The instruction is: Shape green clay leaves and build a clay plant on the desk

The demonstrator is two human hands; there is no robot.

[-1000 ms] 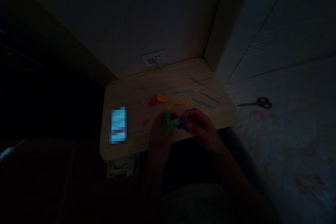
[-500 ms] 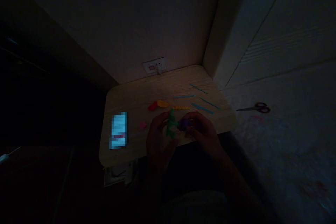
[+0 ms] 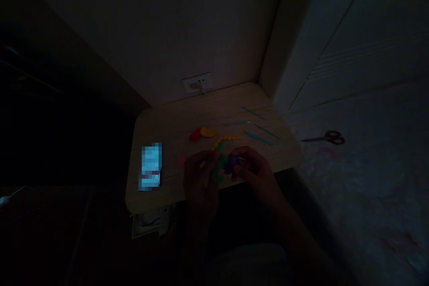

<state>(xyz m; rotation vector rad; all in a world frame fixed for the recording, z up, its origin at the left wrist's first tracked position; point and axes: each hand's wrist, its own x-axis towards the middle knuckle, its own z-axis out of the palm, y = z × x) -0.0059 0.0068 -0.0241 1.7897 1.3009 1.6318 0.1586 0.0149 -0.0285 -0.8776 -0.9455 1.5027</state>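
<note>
In the dim head view, my left hand is closed on a green clay-like figure with knobbly limbs. My right hand pinches a purple lump of similar stuff, which meets the green figure's right side; whether the two are joined I cannot tell. Both hands are over the near edge of a small wooden table. Just beyond them lies a yellow beaded strip. A pink piece is beside my left hand, partly covered by it.
Red and orange lumps lie mid-table. Several thin blue tools, among them a flat blade, are at the right. A lit phone lies at the left. Scissors rest on a pale surface right of the table. A wall socket is behind.
My left hand has turned and closed more around the green figure, which is now tilted and blurred. More of the yellow strip shows; the pink piece is now partly covered.
</note>
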